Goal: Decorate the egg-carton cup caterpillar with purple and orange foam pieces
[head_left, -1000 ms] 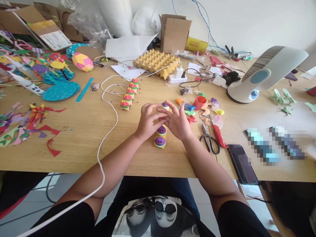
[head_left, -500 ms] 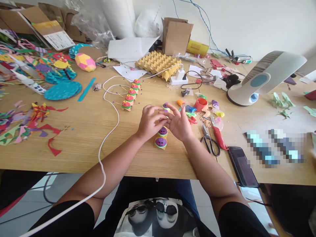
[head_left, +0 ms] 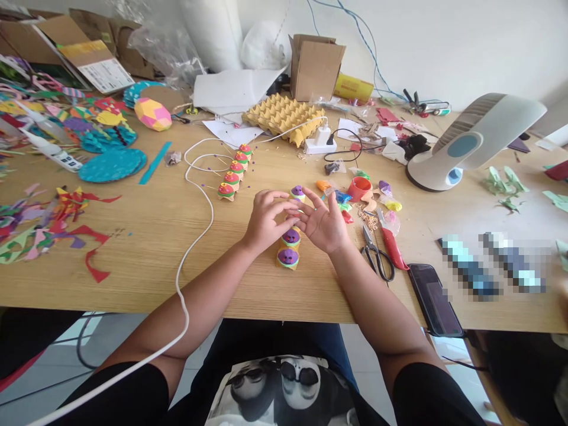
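Observation:
My left hand and my right hand meet over a row of small yellow cups topped with purple clay on the wooden table. The left fingers curl in a pinch against the right hand's fingertips; what they pinch is too small to name. The right hand's fingers are spread, palm turned toward the left. One purple-topped cup shows just beyond the fingers. A second row of cups with red and green tops lies to the upper left.
Scissors, a red-handled knife, a red cup and clay bits lie right of my hands. A phone sits at the front edge. A white cable, a yellow egg tray, a desk fan and paper scraps surround them.
My hands have stayed over the purple-topped cups, with the fingers shifting slightly. The view has drifted a little.

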The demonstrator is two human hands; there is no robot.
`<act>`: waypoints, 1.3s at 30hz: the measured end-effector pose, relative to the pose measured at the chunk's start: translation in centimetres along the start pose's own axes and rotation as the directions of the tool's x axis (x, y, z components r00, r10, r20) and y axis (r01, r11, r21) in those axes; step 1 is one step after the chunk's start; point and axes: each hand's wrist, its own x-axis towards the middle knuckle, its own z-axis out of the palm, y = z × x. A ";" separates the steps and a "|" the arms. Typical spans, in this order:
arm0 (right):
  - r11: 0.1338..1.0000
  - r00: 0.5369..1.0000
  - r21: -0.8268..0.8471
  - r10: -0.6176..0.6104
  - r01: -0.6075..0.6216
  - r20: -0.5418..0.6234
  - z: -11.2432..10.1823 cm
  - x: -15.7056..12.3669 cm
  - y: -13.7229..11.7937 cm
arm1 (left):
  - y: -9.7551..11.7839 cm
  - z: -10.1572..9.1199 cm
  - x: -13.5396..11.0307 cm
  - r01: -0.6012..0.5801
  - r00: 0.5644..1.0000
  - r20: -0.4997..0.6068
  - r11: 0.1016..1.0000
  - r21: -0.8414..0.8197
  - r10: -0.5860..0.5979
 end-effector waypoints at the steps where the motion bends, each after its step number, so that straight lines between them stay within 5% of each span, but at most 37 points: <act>1: 1.000 1.000 -0.008 0.001 -0.001 -0.009 0.0 0.0 0.0 | 0.0 0.0 0.0 -0.001 1.000 0.001 1.000 0.006 0.000; 13: 0.997 0.997 -0.050 -0.050 0.053 0.052 -0.9 0.2 0.2 | -0.1 -0.5 0.2 -0.031 0.999 -0.024 0.998 0.058 0.032; 21: 0.953 0.999 -0.303 -0.020 0.007 -0.039 -1.4 0.5 0.9 | -0.1 -0.7 0.2 -0.028 0.998 -0.064 0.999 0.029 0.030; 29: 0.976 0.999 -0.212 0.050 -0.053 -0.019 -1.6 0.7 1.3 | 0.2 -0.6 0.2 -0.089 0.993 -0.077 0.996 0.005 0.089; 39: 0.995 0.994 -0.098 -0.019 0.009 -0.103 -2.4 1.0 0.9 | 0.2 -0.5 0.1 -0.104 0.991 -0.082 0.994 0.009 0.105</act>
